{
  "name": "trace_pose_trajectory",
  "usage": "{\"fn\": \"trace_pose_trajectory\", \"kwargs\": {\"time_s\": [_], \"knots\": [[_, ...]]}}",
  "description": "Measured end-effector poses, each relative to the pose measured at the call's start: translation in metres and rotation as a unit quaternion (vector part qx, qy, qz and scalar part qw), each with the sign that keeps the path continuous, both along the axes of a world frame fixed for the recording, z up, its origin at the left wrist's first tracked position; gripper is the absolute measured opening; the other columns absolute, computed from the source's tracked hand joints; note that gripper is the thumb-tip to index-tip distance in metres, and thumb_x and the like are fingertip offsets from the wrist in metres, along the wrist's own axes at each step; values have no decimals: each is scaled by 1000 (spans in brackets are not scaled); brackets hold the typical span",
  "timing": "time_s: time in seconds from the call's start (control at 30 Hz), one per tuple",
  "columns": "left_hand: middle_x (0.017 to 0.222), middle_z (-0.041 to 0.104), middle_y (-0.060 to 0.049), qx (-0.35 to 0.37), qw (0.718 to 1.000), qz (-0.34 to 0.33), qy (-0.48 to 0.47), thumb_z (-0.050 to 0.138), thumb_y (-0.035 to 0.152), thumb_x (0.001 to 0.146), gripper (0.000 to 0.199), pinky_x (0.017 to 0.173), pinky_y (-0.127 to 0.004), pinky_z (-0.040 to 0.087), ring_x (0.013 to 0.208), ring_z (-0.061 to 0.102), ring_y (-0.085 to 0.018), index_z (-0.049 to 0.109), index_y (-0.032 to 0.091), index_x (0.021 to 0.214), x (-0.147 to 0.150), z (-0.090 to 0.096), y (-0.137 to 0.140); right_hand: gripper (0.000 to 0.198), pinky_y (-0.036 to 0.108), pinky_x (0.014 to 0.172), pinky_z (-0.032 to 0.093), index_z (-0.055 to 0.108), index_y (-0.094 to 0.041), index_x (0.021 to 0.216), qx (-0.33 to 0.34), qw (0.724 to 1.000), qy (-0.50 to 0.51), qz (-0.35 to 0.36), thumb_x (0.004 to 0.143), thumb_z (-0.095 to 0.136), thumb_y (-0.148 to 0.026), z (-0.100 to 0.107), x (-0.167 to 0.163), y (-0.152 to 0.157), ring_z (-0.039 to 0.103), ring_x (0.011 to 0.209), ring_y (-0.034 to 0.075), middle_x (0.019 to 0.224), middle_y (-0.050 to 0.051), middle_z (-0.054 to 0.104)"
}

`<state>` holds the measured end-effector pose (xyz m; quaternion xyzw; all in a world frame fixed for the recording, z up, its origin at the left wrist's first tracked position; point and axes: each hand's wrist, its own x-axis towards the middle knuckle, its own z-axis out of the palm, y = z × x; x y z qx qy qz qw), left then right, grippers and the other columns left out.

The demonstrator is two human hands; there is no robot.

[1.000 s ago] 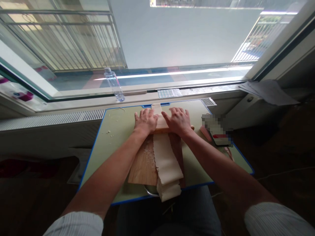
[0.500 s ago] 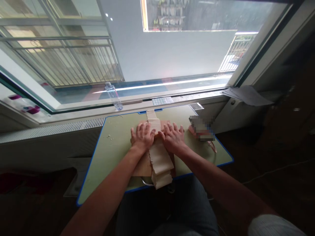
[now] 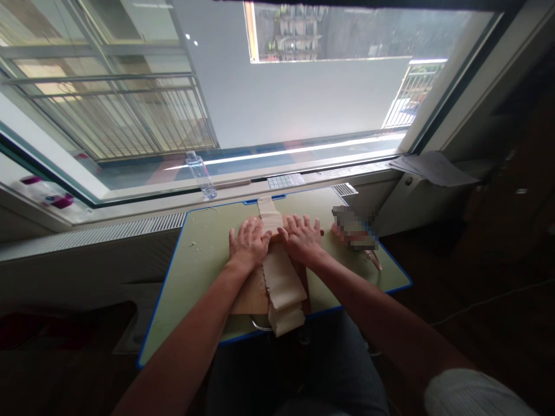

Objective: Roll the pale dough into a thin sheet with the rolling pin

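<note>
A long pale strip of dough [image 3: 281, 274] runs down the middle of a wooden board [image 3: 249, 297]. Its near end is folded in layers and hangs past the board's front edge. Across the strip lies a wooden rolling pin [image 3: 278, 236], mostly covered by my hands. My left hand [image 3: 249, 242] rests palm down on its left part, fingers stretched forward and spread. On the right part lies my right hand [image 3: 301, 238], likewise flat with fingers apart, the thumbs close to each other over the dough. The pin's right end shows beyond my right hand.
The board lies on a green folding table [image 3: 186, 312] with a blue rim. A blurred-out object [image 3: 355, 228] sits on its right side, and small crumbs [image 3: 193, 247] at the left. Behind, a clear bottle [image 3: 202, 176] stands on the windowsill beside a calculator-like pad [image 3: 284, 181].
The view has tilted slightly, so the scene sits a little lower. Both hands stay on the rolling pin in nearly the same place.
</note>
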<state>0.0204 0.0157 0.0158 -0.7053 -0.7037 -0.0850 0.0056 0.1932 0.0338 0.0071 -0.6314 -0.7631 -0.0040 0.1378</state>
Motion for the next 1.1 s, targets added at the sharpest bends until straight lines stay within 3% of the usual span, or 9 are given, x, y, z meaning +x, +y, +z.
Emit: {"fn": "trace_pose_trajectory", "kwargs": {"time_s": [0.2, 0.43, 0.67, 0.87, 1.1], "knots": [[175, 41, -9, -1, 1000, 11, -9, 25, 54, 109, 65, 131, -61, 26, 160, 36, -31, 47, 28, 164, -2, 6, 39, 66, 65, 126, 22, 51, -20, 161, -22, 1000, -10, 2, 113, 24, -58, 8, -5, 37, 39, 154, 40, 169, 13, 48], [179, 31, -7, -59, 998, 14, -33, 21, 62, 107, 72, 132, -64, 24, 164, 30, -32, 34, 31, 170, -11, 9, 94, 80, 62, 126, 27, 46, -22, 165, -88, 995, 32, -16, 107, 30, -74, 14, -10, 93, 40, 154, 39, 172, 13, 42], [179, 31, -10, -79, 995, 22, -61, 24, 62, 105, 74, 132, -65, 24, 163, 30, -34, 34, 29, 170, -18, 8, 135, 82, 62, 123, 31, 50, -15, 161, -128, 990, 60, -23, 106, 33, -73, 22, -15, 129, 45, 150, 41, 166, 21, 49], [178, 33, -10, -65, 996, 13, -58, 23, 62, 105, 73, 130, -67, 25, 162, 32, -35, 37, 28, 169, -17, 6, 129, 79, 61, 123, 32, 50, -15, 161, -114, 991, 58, -25, 106, 34, -69, 22, -15, 124, 46, 149, 40, 164, 20, 52], [177, 36, -8, -28, 999, 4, -25, 30, 53, 107, 66, 131, -62, 27, 161, 34, -32, 41, 30, 167, -9, 6, 82, 69, 58, 121, 34, 51, -17, 160, -40, 999, 22, -26, 106, 40, -58, 11, -10, 80, 48, 146, 38, 164, 16, 53]]}}
